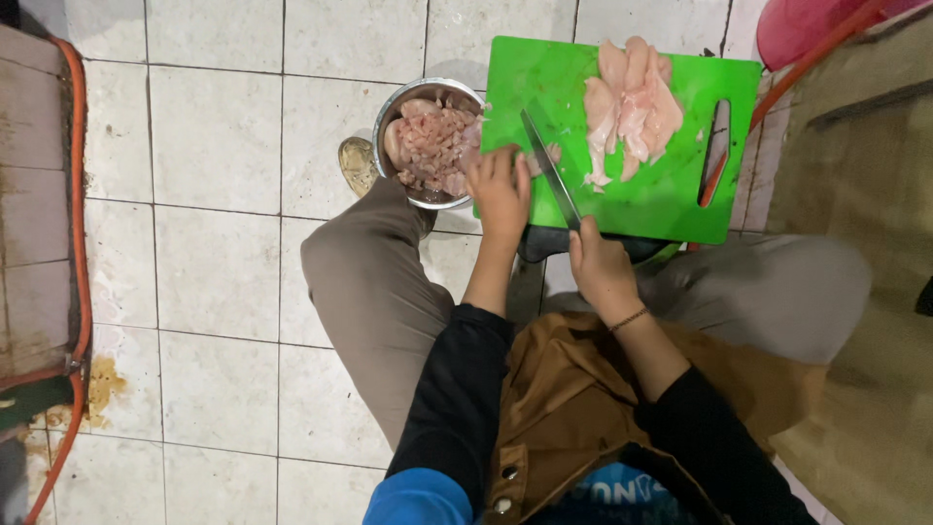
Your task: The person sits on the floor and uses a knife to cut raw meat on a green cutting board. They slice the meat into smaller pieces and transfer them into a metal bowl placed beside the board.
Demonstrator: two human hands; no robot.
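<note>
Below you, one green cutting board (622, 199) lies over your lap, its near edge at your knees and its left edge touching one steel bowl (429, 92) of cut raw chicken pieces (432, 146). One pile of whole raw chicken fillets (632, 102) sits at the board's far right, beside the handle slot; the board's middle and near strip are bare (room enough for the blade). Your right hand (600, 264) is closed around the handle of one knife (550, 167), blade angled up-left across the board. Your left hand (501, 190), fingers curled down, rests at the board's left edge on a small piece that is mostly hidden. White floor tiles (214, 146) lie open to your left, up to one orange hose (80, 243).
</note>
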